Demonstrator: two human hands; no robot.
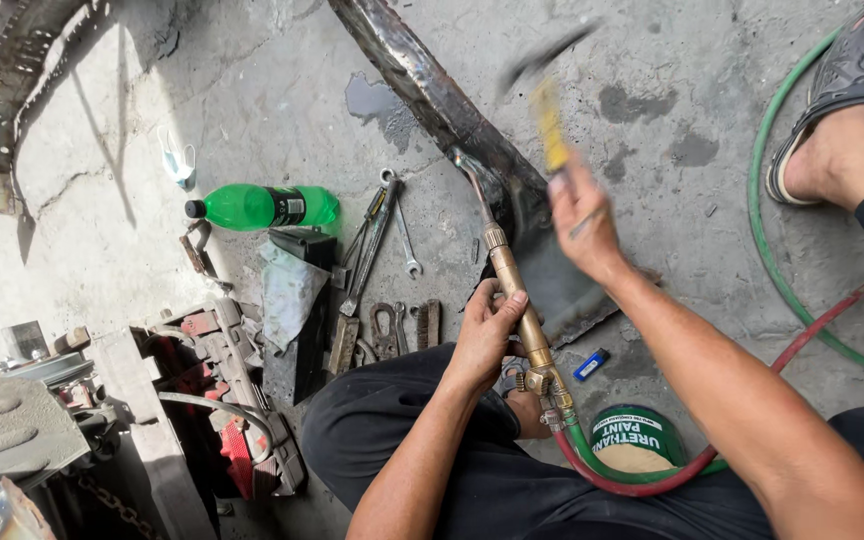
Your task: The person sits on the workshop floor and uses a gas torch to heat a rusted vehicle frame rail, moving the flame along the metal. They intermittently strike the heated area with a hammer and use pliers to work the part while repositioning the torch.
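Hoses, one green (592, 462) and one red (642, 487), loop at six o'clock around a green paint can (642, 430) and join the valve end of a brass cutting torch (522, 310). The left hand (487, 335) wraps its fingers closed around the torch's handle, just above the valves; the torch runs up toward twelve o'clock, its thin bent tip meeting a dark rusted steel beam (442, 100). A small blue lighter (590, 364) lies on the concrete just right of the torch. The right hand (580, 215), at one o'clock from the left, grips a yellow-handled hammer (550, 110), blurred with motion, over the beam. Wrenches and pliers (382, 260) lie at ten o'clock, beyond them a green plastic bottle (262, 207). At two o'clock, a sandalled foot (842, 120).
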